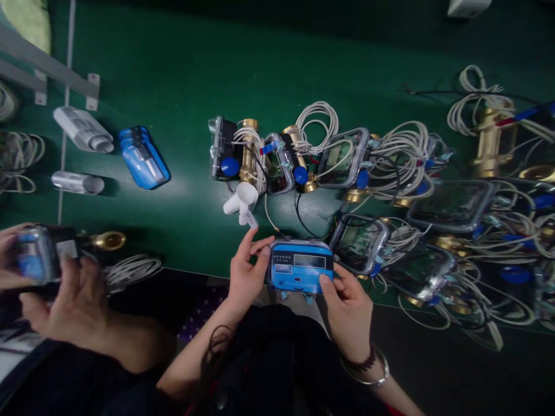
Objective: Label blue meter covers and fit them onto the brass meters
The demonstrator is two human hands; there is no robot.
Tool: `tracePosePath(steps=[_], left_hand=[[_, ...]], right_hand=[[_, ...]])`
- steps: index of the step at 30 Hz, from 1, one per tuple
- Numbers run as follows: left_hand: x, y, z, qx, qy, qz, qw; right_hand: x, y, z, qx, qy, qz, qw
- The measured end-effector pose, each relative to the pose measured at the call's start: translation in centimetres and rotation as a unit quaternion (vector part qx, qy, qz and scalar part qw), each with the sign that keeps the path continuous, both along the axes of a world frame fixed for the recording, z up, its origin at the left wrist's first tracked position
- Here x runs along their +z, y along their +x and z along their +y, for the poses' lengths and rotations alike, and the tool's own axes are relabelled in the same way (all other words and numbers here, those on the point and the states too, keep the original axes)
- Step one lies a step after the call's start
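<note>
A meter with a blue faceplate and a small grey display (301, 267) is held at the table's front edge, its face turned up. My left hand (248, 268) grips its left side, thumb on the upper corner. At the right side my right hand (349, 306) has its thumb on the face's lower corner and its fingers behind. Small curled white labels (243, 202) lie just beyond my left fingertips. Close by on the right is a clear-covered meter (361, 244) without a blue plate. What lies under the held meter is hidden.
Several meters with brass pipes (249, 150) and coiled grey cables (399, 156) crowd the right. To the left lie a stack of blue faceplates (144, 157) and rolled label sheets (82, 130). A co-worker's hands (73, 300) hold another meter (41, 254) at far left.
</note>
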State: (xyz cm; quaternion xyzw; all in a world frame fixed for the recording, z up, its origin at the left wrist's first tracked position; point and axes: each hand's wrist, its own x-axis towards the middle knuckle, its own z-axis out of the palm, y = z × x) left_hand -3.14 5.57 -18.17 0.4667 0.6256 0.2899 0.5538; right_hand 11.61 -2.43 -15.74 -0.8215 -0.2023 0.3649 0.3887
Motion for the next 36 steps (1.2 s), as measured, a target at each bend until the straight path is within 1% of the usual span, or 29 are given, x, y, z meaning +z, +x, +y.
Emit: tracePosePath(steps=[4,8,13,20,31,34,36], left_hand=[[0.1,0.1,0.2,-0.004,0.008,0.008,1.000],[0.3,0.4,0.6,0.001,0.006,0.043,0.999],[0.4,0.7,1.2,0.003,0.000,0.065,0.998],[0.2,0.7,1.3,0.018,0.005,0.072,0.997],[0.4,1.0,1.3,0.034,0.015,0.077,0.996],[0.2,0.8,1.2,0.025,0.015,0.070,0.997],[0.1,0.4,1.0,0.000,0.010,0.055,0.998]], right_hand=[[0.0,-0.1,-0.1,0.001,0.007,-0.002,1.000],[0.0,-0.2,-0.2,0.010,0.003,-0.016,1.000],[-0.1,-0.4,-0.6,0.034,-0.006,-0.054,0.998],[-0.6,-0.1,-0.8,0.092,0.033,-0.085,0.992],[-0.2,0.3,-0.2,0.104,0.040,-0.085,0.990],[-0.2,0.5,-0.1,0.116,0.033,-0.087,0.989],[-0.1,0.6,0.0,0.138,0.027,-0.095,0.985]])
